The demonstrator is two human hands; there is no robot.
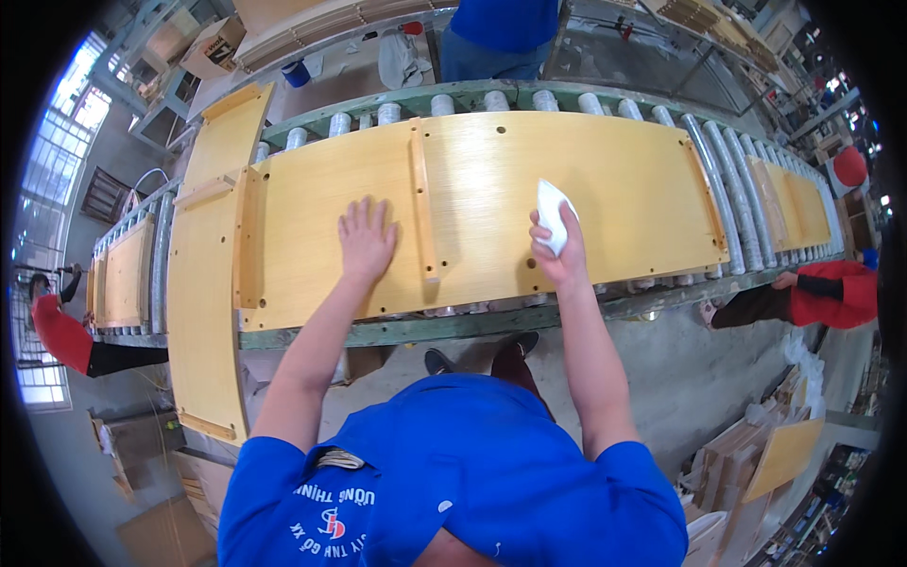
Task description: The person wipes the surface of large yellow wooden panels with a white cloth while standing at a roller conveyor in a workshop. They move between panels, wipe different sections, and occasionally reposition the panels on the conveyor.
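A long yellowish wooden panel (567, 189) lies flat on the roller conveyor in front of me. Wooden cleats cross it at both ends and near the middle, and dark holes dot its edges. My left hand (368, 246) rests palm down on the panel, fingers spread, left of the middle cleat (422, 203). Over the panel's right part, my right hand (564, 253) is closed round a folded white cloth (551, 215), whose pointed end sticks up past the fingers. Whether the cloth touches the wood, I cannot tell.
A second panel (203, 293) lies crosswise at the left, overhanging the conveyor's near edge. Another panel (798, 203) sits on rollers at the far right. People in red stand at the left (61, 326) and right (831, 293); a person in blue (501, 38) stands across the conveyor.
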